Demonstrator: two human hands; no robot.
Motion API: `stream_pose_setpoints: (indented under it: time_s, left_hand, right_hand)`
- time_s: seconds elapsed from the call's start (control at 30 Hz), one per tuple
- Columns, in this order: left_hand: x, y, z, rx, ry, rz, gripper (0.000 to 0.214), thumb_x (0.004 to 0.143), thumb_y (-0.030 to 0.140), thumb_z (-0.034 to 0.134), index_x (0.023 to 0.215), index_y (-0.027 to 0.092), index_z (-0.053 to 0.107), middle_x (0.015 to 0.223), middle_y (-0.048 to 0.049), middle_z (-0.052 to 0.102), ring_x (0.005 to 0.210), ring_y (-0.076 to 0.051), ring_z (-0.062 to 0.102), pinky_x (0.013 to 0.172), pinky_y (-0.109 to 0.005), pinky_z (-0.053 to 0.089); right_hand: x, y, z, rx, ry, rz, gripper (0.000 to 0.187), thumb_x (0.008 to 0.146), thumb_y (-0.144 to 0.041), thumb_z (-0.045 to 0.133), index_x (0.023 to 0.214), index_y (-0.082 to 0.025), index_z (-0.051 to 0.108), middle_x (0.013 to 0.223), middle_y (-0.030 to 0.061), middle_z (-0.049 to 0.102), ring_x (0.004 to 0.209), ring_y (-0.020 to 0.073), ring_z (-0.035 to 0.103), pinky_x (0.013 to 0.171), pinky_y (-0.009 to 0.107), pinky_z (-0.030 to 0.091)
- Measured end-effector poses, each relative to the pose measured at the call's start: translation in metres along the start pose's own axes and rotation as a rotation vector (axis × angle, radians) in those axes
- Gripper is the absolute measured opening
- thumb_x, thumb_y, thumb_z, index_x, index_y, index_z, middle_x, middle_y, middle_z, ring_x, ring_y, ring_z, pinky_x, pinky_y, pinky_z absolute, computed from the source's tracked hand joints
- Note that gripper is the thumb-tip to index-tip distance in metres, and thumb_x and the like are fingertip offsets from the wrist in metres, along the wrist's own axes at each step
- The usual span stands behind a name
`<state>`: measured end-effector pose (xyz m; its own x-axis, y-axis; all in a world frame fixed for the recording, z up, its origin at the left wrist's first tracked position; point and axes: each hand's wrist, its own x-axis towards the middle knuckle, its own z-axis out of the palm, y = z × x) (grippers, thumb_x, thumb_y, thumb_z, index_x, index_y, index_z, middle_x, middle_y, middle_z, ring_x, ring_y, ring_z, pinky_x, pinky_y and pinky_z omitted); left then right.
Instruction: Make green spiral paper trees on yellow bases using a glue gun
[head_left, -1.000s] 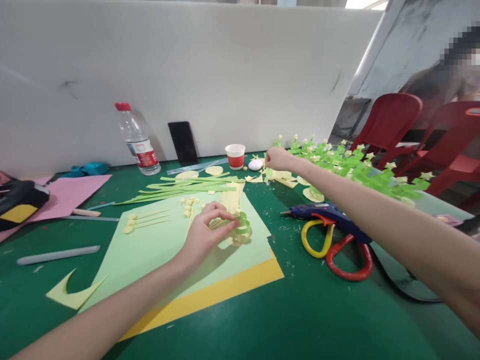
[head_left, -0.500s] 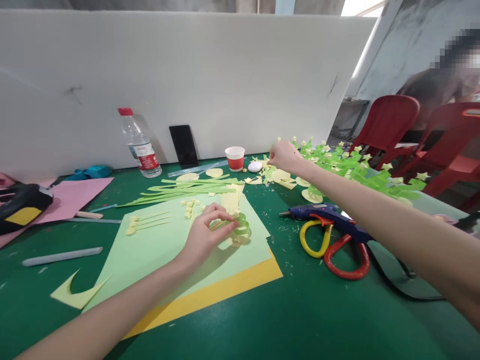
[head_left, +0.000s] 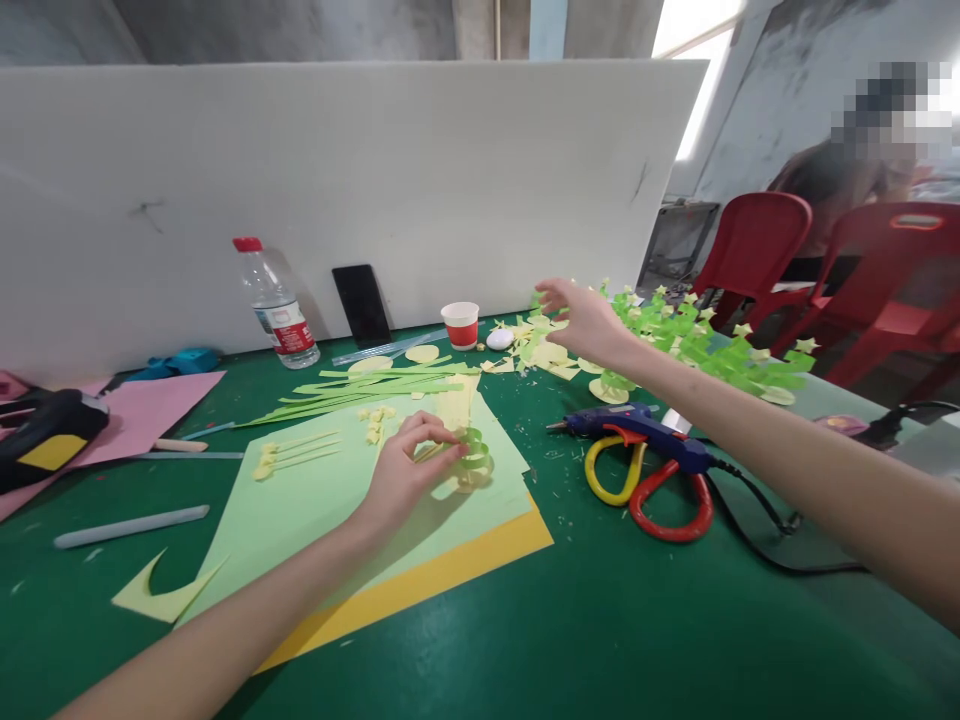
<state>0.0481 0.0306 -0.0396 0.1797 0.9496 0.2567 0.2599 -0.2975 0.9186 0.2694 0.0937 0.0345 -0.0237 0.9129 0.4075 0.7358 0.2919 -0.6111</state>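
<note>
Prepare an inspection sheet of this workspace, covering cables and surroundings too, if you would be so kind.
Surface: green tabletop, sprinkled with tiny scraps.
Job's things: green paper curl above layered paper sheets; green paper strips; star-topped paper plants, right.
Clutter: glue gun overlapping scissors; water bottle, paper cup, smartphone along the back.
Left hand: grip pinching the curl.
Right hand: grip open, nothing seen in it.
Cables: black cord running right from the glue gun.
Surroundings: white panel behind; red chairs and a person beyond, right.
</note>
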Motion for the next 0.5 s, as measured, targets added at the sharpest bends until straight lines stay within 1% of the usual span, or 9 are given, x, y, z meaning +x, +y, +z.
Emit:
stream_pose_setpoints:
  time_s: [0.03,0.1,0.13,0.2,0.3,0.37,0.4,0.47,0.5]
  left_hand:
    - [0.0,0.0,0.0,0.003,0.0,-0.001,0.009,0.066,0.024,0.062,0.058,0.02,0.061,0.078,-0.0025,0.048,0.078,-0.02,0.051,0.062,-0.034,0.043]
    - [0.0,0.0,0.0,0.008,-0.001,-0.003,0.01,0.066,0.024,0.062,0.058,0.02,0.06,0.077,-0.0025,0.048,0.077,-0.02,0.051,0.061,-0.034,0.042]
    - [0.0,-0.001,-0.001,0.01,-0.002,-0.005,0.01,0.066,0.025,0.062,0.057,0.02,0.06,0.077,-0.0025,0.048,0.077,-0.02,0.051,0.06,-0.034,0.042]
    - [0.0,-0.001,-0.001,0.016,-0.002,-0.007,0.01,0.066,0.026,0.062,0.057,0.021,0.06,0.077,-0.0024,0.048,0.077,-0.02,0.051,0.059,-0.034,0.042]
    - [0.0,-0.001,-0.001,0.027,-0.001,-0.009,0.01,0.067,0.026,0.061,0.058,0.021,0.06,0.077,-0.0021,0.048,0.077,-0.02,0.051,0.06,-0.033,0.042]
    - [0.001,-0.002,-0.001,0.031,-0.004,-0.009,0.01,0.067,0.026,0.061,0.059,0.021,0.06,0.077,-0.0016,0.048,0.076,-0.019,0.051,0.062,-0.033,0.042]
    - [0.001,-0.002,-0.001,0.031,-0.007,-0.008,0.01,0.067,0.026,0.061,0.059,0.021,0.06,0.077,-0.0014,0.048,0.076,-0.019,0.051,0.063,-0.033,0.042]
    - [0.001,-0.003,-0.001,0.029,-0.015,-0.004,0.01,0.067,0.027,0.061,0.06,0.021,0.06,0.078,-0.0009,0.048,0.076,-0.018,0.051,0.065,-0.032,0.042]
    - [0.001,-0.003,-0.001,0.028,-0.018,-0.002,0.009,0.067,0.027,0.061,0.06,0.02,0.06,0.078,-0.0008,0.048,0.076,-0.018,0.051,0.067,-0.033,0.041]
  right_hand:
    - [-0.004,0.0,-0.001,0.063,-0.012,0.032,0.046,0.062,0.004,0.054,0.106,-0.008,0.051,0.101,0.0143,0.058,0.089,0.0211,0.056,0.081,0.038,0.046]
    - [-0.012,0.0,-0.001,0.205,-0.056,0.097,0.025,0.067,-0.005,0.056,0.092,-0.009,0.056,0.082,0.0107,0.061,0.073,0.0178,0.06,0.075,0.038,0.05]
    - [-0.015,0.0,-0.001,0.281,-0.087,0.128,0.018,0.069,-0.009,0.057,0.087,-0.01,0.057,0.076,0.0089,0.062,0.068,0.016,0.06,0.074,0.036,0.051]
    - [-0.021,0.0,0.0,0.432,-0.152,0.18,0.01,0.073,-0.014,0.056,0.082,-0.012,0.056,0.07,0.0063,0.062,0.064,0.0131,0.06,0.072,0.032,0.052]
    - [-0.028,0.001,0.001,0.605,-0.234,0.234,0.007,0.074,-0.012,0.055,0.08,-0.014,0.056,0.069,0.0038,0.063,0.064,0.0101,0.061,0.07,0.025,0.053]
    - [-0.032,-0.003,0.001,0.676,-0.267,0.258,0.007,0.076,-0.01,0.052,0.078,-0.015,0.056,0.065,0.0017,0.062,0.059,0.0074,0.06,0.063,0.02,0.052]
    - [-0.036,-0.007,0.001,0.698,-0.279,0.264,0.008,0.078,-0.011,0.049,0.077,-0.015,0.056,0.06,0.0001,0.061,0.053,0.0058,0.058,0.056,0.018,0.051]
    - [-0.049,-0.021,-0.003,0.718,-0.312,0.259,0.015,0.082,-0.016,0.044,0.072,-0.016,0.055,0.046,-0.0044,0.055,0.037,0.0028,0.048,0.04,0.013,0.043]
    - [-0.058,-0.031,-0.005,0.716,-0.347,0.246,0.019,0.083,-0.02,0.044,0.069,-0.016,0.055,0.038,-0.0068,0.048,0.029,0.0021,0.039,0.032,0.012,0.035]
